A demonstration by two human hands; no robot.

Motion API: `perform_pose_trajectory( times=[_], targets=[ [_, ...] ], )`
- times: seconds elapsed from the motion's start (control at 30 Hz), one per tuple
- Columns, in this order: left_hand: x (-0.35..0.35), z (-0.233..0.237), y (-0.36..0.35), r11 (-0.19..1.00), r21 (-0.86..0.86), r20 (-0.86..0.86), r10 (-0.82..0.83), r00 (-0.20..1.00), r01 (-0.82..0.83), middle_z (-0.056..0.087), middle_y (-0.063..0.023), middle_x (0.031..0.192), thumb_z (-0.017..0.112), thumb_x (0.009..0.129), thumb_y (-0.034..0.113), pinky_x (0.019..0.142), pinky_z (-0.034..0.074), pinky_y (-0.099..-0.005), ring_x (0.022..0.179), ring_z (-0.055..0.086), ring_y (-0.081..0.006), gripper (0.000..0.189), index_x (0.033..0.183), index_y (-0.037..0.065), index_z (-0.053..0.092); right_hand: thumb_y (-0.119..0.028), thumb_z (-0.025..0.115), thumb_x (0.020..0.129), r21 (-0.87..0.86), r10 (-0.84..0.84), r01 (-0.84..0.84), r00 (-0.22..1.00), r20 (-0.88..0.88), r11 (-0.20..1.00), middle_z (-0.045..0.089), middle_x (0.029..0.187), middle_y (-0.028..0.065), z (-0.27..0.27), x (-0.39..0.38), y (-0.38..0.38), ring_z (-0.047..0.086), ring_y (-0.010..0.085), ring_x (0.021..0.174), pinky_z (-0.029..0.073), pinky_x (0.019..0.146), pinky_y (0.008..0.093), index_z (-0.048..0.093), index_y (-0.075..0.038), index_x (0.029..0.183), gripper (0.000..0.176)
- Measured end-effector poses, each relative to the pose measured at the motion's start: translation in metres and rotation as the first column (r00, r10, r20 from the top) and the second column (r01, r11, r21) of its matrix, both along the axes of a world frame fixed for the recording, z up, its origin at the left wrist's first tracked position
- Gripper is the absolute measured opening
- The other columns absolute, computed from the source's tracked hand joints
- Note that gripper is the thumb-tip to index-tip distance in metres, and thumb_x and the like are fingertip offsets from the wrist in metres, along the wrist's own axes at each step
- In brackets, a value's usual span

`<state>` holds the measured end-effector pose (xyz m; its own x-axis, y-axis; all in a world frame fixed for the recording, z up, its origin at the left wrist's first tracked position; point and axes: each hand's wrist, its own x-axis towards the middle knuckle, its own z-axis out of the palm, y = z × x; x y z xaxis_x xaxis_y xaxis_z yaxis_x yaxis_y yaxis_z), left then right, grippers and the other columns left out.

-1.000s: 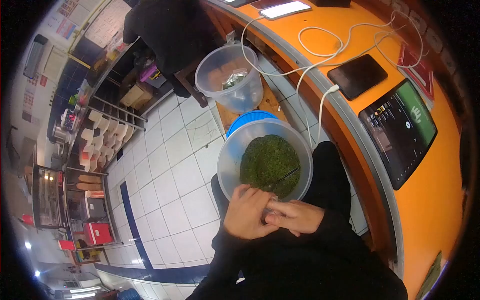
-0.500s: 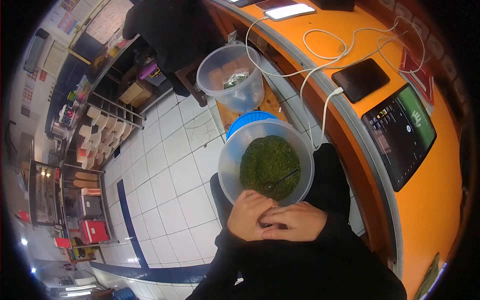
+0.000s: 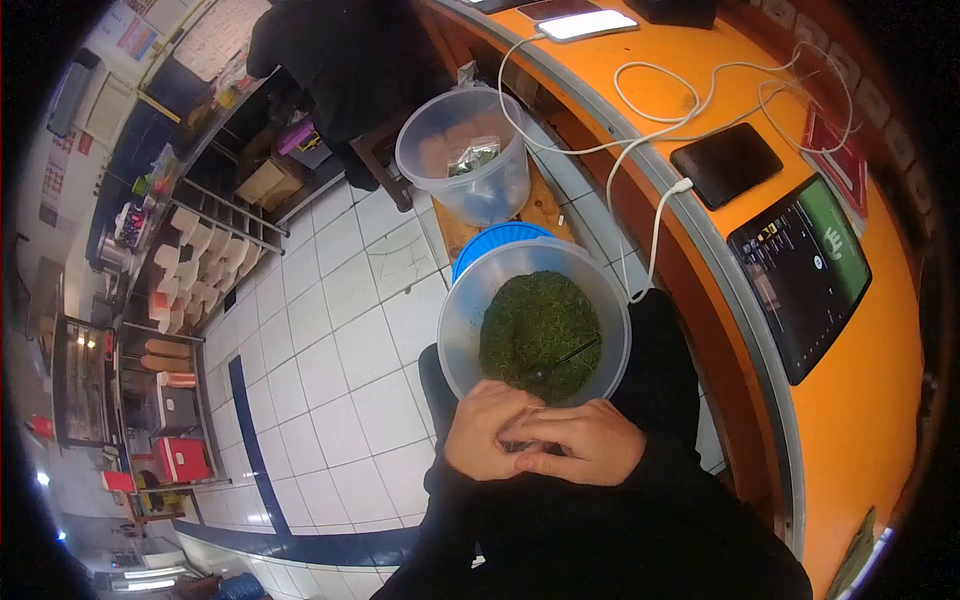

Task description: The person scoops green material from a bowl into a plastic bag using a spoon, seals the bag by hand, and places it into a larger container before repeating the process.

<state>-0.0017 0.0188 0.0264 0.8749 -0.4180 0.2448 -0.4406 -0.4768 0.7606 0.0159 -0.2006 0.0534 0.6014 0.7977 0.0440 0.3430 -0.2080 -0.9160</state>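
A translucent plastic tub [image 3: 459,345] rests between my legs, with chopped green herbs [image 3: 537,318] inside. A dark spoon [image 3: 572,355] lies in the herbs, its handle slanting up to the right. At the tub's near rim my left hand [image 3: 492,432] and my right hand [image 3: 588,440] are pressed together, fingers curled. Whatever is between them is hidden by the fingers. Behind this tub, a second clear tub [image 3: 415,165] contains a small plastic bag of green leaves [image 3: 476,158]. A blue lid or basin [image 3: 500,236] shows between the two tubs.
An orange counter [image 3: 740,90] runs along the right, bearing a tablet [image 3: 800,275], a dark phone [image 3: 727,165], a lit phone [image 3: 587,25] and a white cable [image 3: 655,215]. Another person [image 3: 345,70] in black stands ahead. At left are shelves with white containers [image 3: 200,260] and a red cooler [image 3: 183,459].
My hands shift slightly, the right one a little to the left, still together at the tub's rim. The view tilts a little. The spoon and tubs stay put.
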Motion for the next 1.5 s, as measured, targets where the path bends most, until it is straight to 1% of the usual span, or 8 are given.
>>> perform_pose_trajectory(
  times=[0.2,0.37,0.73,0.9,1.1,1.2,1.27,1.5],
  targets=[
    [0.002,0.012,0.01,0.992,-0.12,-0.017,0.035,0.999,-0.037,0.073,-0.0137,0.09,0.088,0.071,0.037,0.08,0.051,-0.0433,0.084,0.069,-0.0368,0.045,0.098,0.004,0.072,-0.039,0.068,0.103,0.259,-0.181,0.142,0.974,0.134,0.955,0.078,0.111,0.0125,-0.009,0.0,0.004,0.078,0.0279,0.086,0.061,0.075,0.0377,0.073,-0.01,0.128,0.039],
    [0.004,0.012,0.004,0.997,0.058,0.013,0.049,0.999,-0.05,0.073,-0.0121,0.091,0.087,0.072,0.042,0.086,0.051,-0.0446,0.087,0.069,-0.0364,0.05,0.104,0.007,0.071,-0.051,0.063,0.103,-0.032,-0.041,0.044,0.994,0.104,0.999,0.077,0.107,0.0115,-0.002,0.004,0.005,0.078,0.0272,0.082,0.06,0.072,0.0398,0.074,-0.011,0.128,0.048],
    [0.005,-0.002,0.013,0.997,0.073,-0.104,-0.007,0.995,0.014,0.073,-0.011,0.096,0.087,0.071,0.052,0.09,0.05,-0.0451,0.093,0.069,-0.0366,0.059,0.107,0.008,0.071,-0.057,0.059,0.104,-0.08,-0.033,0.041,0.994,0.106,0.996,0.078,0.109,0.0131,-0.006,0.005,0.005,0.078,0.0305,0.081,0.06,0.073,0.0439,0.075,-0.012,0.127,0.053],
    [0.008,-0.007,0.016,0.997,0.071,-0.125,0.0,0.992,0.008,0.074,-0.0119,0.098,0.088,0.071,0.035,0.089,0.051,-0.0456,0.097,0.068,-0.0378,0.048,0.107,0.008,0.072,-0.052,0.064,0.103,-0.068,-0.055,0.065,0.988,0.145,0.996,0.078,0.107,0.0133,-0.006,0.006,0.006,0.078,0.0297,0.081,0.06,0.072,0.0423,0.076,-0.01,0.123,0.048],
    [0.02,0.002,0.012,0.973,-0.091,-0.266,0.183,0.946,-0.213,0.073,-0.0107,0.092,0.09,0.08,0.023,0.079,0.056,-0.0359,0.086,0.073,-0.0256,0.035,0.104,0.005,0.072,-0.035,0.072,0.1,0.291,-0.446,0.393,0.883,0.145,0.872,0.077,0.104,0.0133,-0.01,0.018,0.005,0.077,0.029,0.078,0.059,0.067,0.0379,0.076,-0.008,0.114,0.031],
    [0.034,-0.003,0.015,0.944,-0.172,-0.218,0.241,0.946,-0.28,0.073,-0.0092,0.089,0.09,0.083,0.021,0.077,0.057,-0.0325,0.084,0.073,-0.0182,0.033,0.104,0.003,0.071,-0.033,0.07,0.099,0.086,-0.516,0.509,0.849,0.112,0.856,0.076,0.101,0.0136,-0.011,0.042,-0.001,0.075,0.0282,0.08,0.059,0.07,0.0399,0.075,-0.007,0.111,0.029],
    [0.046,-0.009,0.017,0.915,-0.205,-0.181,0.314,0.932,-0.348,0.075,-0.0094,0.089,0.089,0.085,0.024,0.081,0.057,-0.0326,0.087,0.072,-0.017,0.035,0.105,0.002,0.071,-0.033,0.072,0.097,-0.279,-0.238,0.406,0.842,0.483,0.87,0.074,0.105,0.0134,-0.044,0.059,-0.001,0.074,0.0279,0.094,0.058,0.082,0.0439,0.073,-0.008,0.117,0.032],
    [0.07,-0.024,0.009,0.874,-0.207,-0.221,0.395,0.892,-0.439,0.072,-0.0075,0.094,0.084,0.091,0.024,0.084,0.055,-0.032,0.089,0.069,-0.015,0.032,0.103,-0.001,0.068,-0.033,0.07,0.097,-0.797,0.266,0.29,0.835,0.481,0.53,0.076,0.108,0.0086,-0.114,0.088,0.024,0.073,0.0303,0.103,0.055,0.091,0.049,0.075,-0.012,0.116,0.029]
  ],
)
